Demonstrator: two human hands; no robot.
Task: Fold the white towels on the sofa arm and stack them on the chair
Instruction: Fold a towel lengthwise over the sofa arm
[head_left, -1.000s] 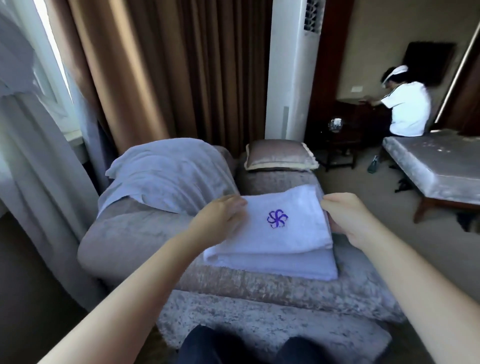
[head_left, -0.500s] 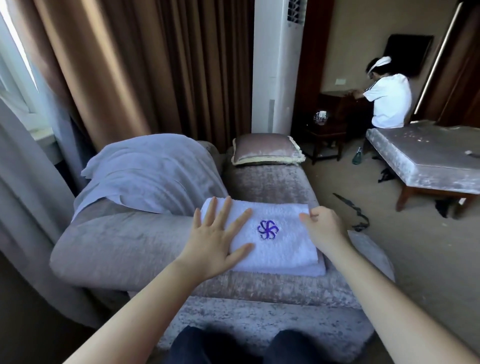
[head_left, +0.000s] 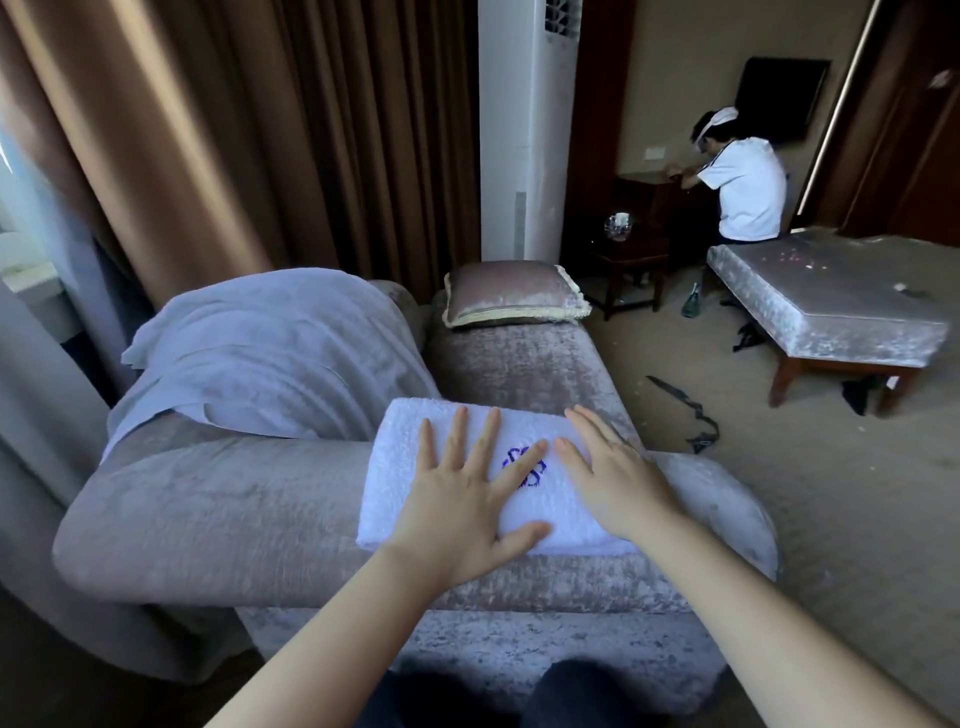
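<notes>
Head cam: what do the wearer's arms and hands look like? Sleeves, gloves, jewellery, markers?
The left hand and right hand are ungloved, with no ring on the fingers that show. The left forearm and right forearm are bare to the frame edge: no sleeve, watch, bracelet, strap or marker in view.

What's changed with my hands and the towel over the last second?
Both hands released the sides of the folded towel. The left hand opened first and spread flat on top, then the right hand did the same. The towel stayed on the sofa arm, logo up.
</notes>
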